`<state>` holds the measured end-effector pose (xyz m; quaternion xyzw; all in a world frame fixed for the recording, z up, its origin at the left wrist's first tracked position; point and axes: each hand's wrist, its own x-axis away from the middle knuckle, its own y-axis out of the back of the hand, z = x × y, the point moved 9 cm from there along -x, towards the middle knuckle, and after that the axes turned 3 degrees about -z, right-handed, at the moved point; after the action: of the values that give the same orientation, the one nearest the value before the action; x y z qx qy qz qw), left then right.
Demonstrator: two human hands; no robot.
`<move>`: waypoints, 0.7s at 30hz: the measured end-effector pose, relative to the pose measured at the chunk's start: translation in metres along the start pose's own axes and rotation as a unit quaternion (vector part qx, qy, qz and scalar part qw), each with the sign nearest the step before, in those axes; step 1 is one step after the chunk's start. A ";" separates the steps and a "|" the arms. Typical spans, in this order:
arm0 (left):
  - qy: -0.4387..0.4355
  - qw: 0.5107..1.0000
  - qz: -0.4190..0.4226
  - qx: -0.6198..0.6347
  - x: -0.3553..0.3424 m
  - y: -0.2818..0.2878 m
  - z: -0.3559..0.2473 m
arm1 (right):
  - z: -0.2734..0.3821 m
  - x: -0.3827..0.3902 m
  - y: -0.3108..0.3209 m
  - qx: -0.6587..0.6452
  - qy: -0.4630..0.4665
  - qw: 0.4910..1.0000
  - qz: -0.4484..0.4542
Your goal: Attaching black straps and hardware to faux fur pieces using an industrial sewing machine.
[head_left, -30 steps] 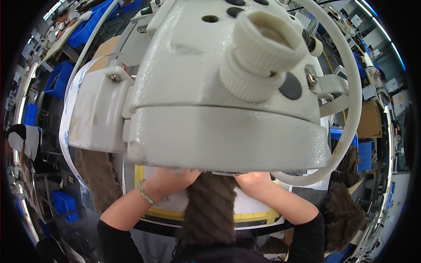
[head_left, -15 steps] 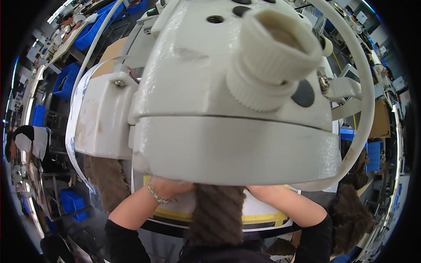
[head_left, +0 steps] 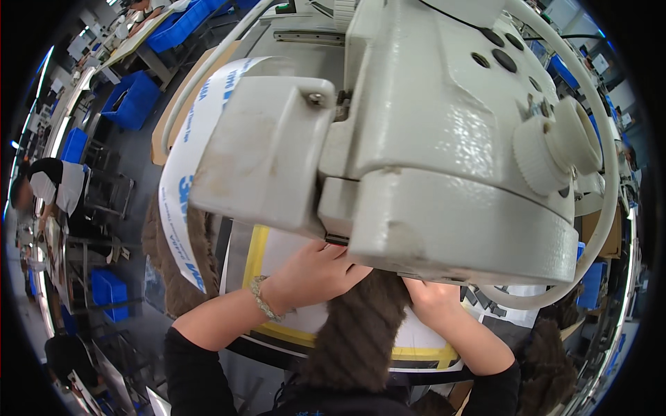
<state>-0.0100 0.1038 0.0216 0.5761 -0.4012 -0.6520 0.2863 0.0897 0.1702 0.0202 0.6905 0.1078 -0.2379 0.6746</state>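
Observation:
A strip of brown striped fur (head_left: 364, 333) runs from my body up between my hands, its far end hidden beneath a large off-white machine head (head_left: 458, 222). My left hand (head_left: 316, 277), with a braided band at the wrist, has bent fingers closed at the fur's left edge; some fingertips pass out of sight. On the opposite edge, my right hand (head_left: 433, 298) touches the fur, its fingers mostly covered by the machine. Below lies a white work surface (head_left: 284, 260) bordered with yellow tape (head_left: 284, 334).
A printed paper strip (head_left: 173, 201) hangs off the machine's left block. More brown fur lies at left (head_left: 170, 263) and right (head_left: 548, 367). Small dark pieces (head_left: 482, 298) rest right of my hand. A pale hose (head_left: 610, 187) curves alongside. A person (head_left: 59, 184) works far left, near blue bins (head_left: 132, 100).
The view has shifted, so the machine head appears further right and more of my hands shows. Both hands stay by the fur, which appears tilted now.

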 end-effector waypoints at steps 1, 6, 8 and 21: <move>0.004 1.000 -0.008 -0.007 0.000 0.002 0.001 | 0.000 -0.003 0.001 -0.002 -0.003 1.000 0.000; 0.023 0.999 0.041 0.011 0.002 -0.004 0.004 | -0.002 -0.003 -0.001 -0.018 -0.009 1.000 0.003; 0.023 0.999 0.029 0.012 0.000 0.000 0.005 | -0.003 -0.001 -0.001 -0.036 -0.013 0.999 0.000; 0.054 0.988 0.128 0.071 0.021 -0.034 0.006 | -0.019 0.012 -0.024 -0.129 -0.075 0.988 -0.037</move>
<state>-0.0166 0.1046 -0.0187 0.5734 -0.5008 -0.5475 0.3472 0.0920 0.1880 -0.0073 0.5733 0.1121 -0.2978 0.7550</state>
